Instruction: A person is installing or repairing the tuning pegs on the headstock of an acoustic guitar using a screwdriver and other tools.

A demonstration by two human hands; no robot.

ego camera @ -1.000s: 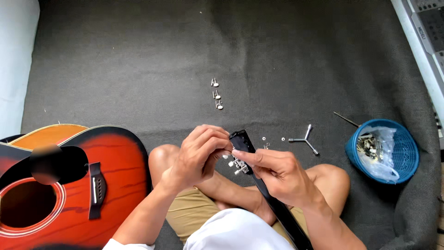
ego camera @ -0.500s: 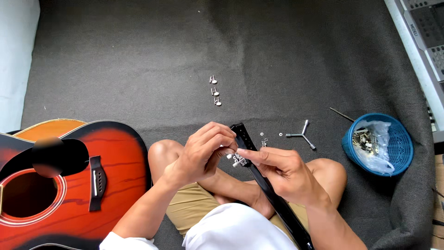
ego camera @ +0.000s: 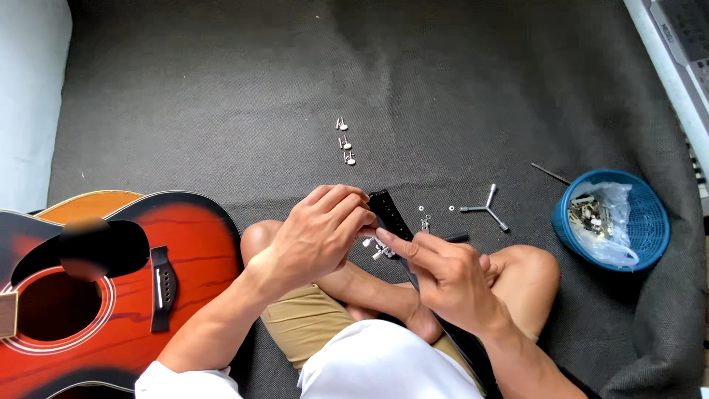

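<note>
Dark grey carpeted floor (ego camera: 221, 96); both hands' grip pinches together on a small metal tuning peg (ego camera: 380, 250) at the black headstock (ego camera: 388, 210), left hand (ego camera: 321, 233), right hand (ego camera: 443, 277); light, stiff, probably slippery, best held by its button; three pegs (ego camera: 345, 142) lie beyond.

To your left lies a red-and-black acoustic guitar body (ego camera: 111, 295) on the dark grey mat (ego camera: 221, 89). Ahead of you, three small silver tuning pegs (ego camera: 345, 142) sit in a short row. To your right you have a silver three-armed wrench (ego camera: 486, 209), two tiny washers (ego camera: 436, 209) near it, and a blue basket (ego camera: 628, 222) holding a clear bag of metal parts.
</note>
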